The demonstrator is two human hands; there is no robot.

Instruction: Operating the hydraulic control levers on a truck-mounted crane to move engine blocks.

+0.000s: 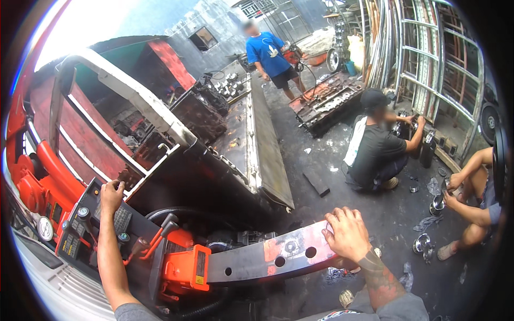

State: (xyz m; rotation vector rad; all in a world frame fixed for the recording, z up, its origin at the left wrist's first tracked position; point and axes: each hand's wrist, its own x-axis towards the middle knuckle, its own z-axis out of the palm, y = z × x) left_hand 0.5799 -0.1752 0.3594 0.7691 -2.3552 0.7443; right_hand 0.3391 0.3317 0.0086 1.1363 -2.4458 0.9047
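Note:
My left hand [111, 196] is at the upper edge of a dark control panel [122, 220], its fingers bent over the rim. Black-knobbed levers [84, 216] and orange-red levers [155, 241] stand beside that forearm. On the right, my right hand [347, 231] lies over the end of a grey metal beam [243, 263] with round holes and worn red paint. Its fingers are spread on the metal, and its palm hides part of the end. The beam's other end sits in an orange-red steel housing [187, 267].
A truck bed [265, 144] carries greasy engine parts [201, 115]. Ahead, a person in blue [266, 51] stands near an engine block [329, 104]. To the right, a person in black [377, 144] and another person [474, 208] handle parts. Ladders [423, 64] lean behind them.

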